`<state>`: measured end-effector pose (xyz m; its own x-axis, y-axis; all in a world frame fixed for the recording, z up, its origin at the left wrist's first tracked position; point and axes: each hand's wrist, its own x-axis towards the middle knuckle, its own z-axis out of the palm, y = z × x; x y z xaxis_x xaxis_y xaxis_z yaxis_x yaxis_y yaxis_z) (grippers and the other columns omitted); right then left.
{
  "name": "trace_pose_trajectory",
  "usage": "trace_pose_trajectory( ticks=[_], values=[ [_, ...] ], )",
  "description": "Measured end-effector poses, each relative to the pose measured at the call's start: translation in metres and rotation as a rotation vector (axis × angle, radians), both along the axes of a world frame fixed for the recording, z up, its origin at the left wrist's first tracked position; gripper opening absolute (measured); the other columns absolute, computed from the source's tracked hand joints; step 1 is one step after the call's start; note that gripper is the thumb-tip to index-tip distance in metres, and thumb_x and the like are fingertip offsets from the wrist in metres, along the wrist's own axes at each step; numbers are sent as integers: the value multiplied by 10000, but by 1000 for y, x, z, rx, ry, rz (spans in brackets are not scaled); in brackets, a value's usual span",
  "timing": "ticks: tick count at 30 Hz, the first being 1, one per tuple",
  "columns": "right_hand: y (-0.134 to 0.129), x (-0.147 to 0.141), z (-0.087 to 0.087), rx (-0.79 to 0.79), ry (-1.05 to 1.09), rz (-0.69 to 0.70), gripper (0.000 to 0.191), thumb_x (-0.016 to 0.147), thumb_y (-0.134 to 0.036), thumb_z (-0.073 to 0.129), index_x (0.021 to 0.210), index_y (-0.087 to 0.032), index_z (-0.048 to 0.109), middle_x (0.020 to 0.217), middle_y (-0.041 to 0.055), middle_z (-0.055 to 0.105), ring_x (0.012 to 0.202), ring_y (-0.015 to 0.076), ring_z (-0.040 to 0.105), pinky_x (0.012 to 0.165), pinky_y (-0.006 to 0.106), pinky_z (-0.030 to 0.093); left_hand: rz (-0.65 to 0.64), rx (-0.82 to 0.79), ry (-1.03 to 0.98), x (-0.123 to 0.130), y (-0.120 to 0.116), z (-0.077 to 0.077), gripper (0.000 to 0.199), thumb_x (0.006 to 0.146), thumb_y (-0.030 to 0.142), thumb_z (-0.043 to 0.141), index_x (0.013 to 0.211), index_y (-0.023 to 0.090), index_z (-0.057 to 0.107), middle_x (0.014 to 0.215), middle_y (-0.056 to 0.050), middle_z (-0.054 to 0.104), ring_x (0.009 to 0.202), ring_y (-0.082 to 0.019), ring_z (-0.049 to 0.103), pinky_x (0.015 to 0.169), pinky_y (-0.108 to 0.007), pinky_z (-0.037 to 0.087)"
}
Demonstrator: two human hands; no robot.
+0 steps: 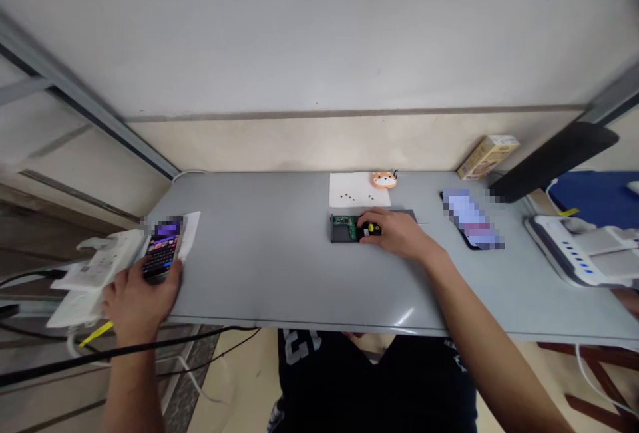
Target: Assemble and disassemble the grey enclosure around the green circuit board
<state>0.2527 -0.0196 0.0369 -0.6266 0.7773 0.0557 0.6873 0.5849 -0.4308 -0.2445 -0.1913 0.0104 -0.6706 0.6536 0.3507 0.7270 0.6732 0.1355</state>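
At the left end of the desk my left hand (142,296) is closed around the lower end of a smartphone (162,247), whose lit screen shows a keyboard. Near the desk's middle lies an opened dark case (344,234) with a green circuit board (352,222) exposed. My right hand (392,230) is over its right part, thumb and fingers closed on a black piece with yellow round spots (369,228). Whether that piece is fixed to the case I cannot tell. Behind it, a white paper sheet (349,183) carries several tiny dark pieces, perhaps screws.
An orange animal-face item (384,180) sits on the paper's right corner. Farther right are a second phone (472,219), a small carton (488,157), a dark upright object (554,161) and a white charging station (574,250). Power strips (102,267) and a black cable (200,338) are at left.
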Motion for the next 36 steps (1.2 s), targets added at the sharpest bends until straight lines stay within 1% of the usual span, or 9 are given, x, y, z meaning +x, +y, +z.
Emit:
trace_pose_trajectory(
  ticks=[6,14,17,20,23,26,29,32,36],
  values=[
    [0,-1,-1,9,-10,5,254,940,-424,678,1170,-316,680,1301,6,708,929,227,702,802,350,485,-29,20,44,-2,-2,-6,780,926,757,393,1494,245,545,1441,-207,550,1313,-425,502,1061,-614,414],
    [1,0,-2,7,-6,-4,263,939,-451,676,1170,-325,682,1324,8,699,891,216,694,787,347,479,11,-8,-5,-7,-1,-6,889,888,789,407,1483,142,539,1449,-247,557,1330,-445,490,1077,-592,407],
    [0,0,-1,6,-9,-6,261,938,-443,678,1171,-327,679,1311,4,703,872,213,689,781,346,473,-11,14,6,-7,-3,-7,869,897,784,424,1531,194,497,1457,-235,551,1325,-451,496,1068,-611,414],
    [0,-1,-1,7,-8,-5,257,939,-441,676,1168,-324,677,1296,3,709,869,211,685,775,346,469,-41,24,37,-9,-4,-10,790,916,778,412,1507,270,538,1462,-202,547,1322,-446,499,1053,-617,424],
    [0,-1,-1,5,-11,-7,265,936,-450,679,1171,-327,678,1315,-3,701,860,206,683,765,350,468,-36,23,54,-12,-3,-12,799,914,777,420,1481,234,569,1455,-212,554,1323,-452,501,1058,-630,423],
    [1,0,-2,4,-14,-11,269,936,-452,679,1176,-330,677,1327,-7,697,862,207,686,764,353,469,-19,13,31,-12,-2,-12,843,905,777,429,1492,184,549,1454,-236,555,1320,-466,499,1060,-649,415],
    [1,0,-3,1,-9,-1,265,942,-448,673,1179,-330,673,1323,-5,699,901,217,693,778,353,471,-22,19,19,-10,-2,-10,846,900,784,425,1527,223,512,1450,-225,551,1305,-461,505,1048,-648,416],
    [1,0,-3,2,-7,0,265,936,-442,682,1178,-333,675,1321,-9,698,911,218,695,784,354,475,-47,27,35,-7,-3,-8,803,906,789,410,1509,276,542,1443,-204,549,1294,-451,512,1028,-641,430],
    [1,0,-1,1,-11,-3,267,936,-435,681,1179,-325,681,1313,1,700,881,212,689,776,359,476,-40,45,54,-6,-3,-9,809,906,777,419,1477,227,577,1428,-215,566,1295,-447,518,1036,-645,432]
  ],
)
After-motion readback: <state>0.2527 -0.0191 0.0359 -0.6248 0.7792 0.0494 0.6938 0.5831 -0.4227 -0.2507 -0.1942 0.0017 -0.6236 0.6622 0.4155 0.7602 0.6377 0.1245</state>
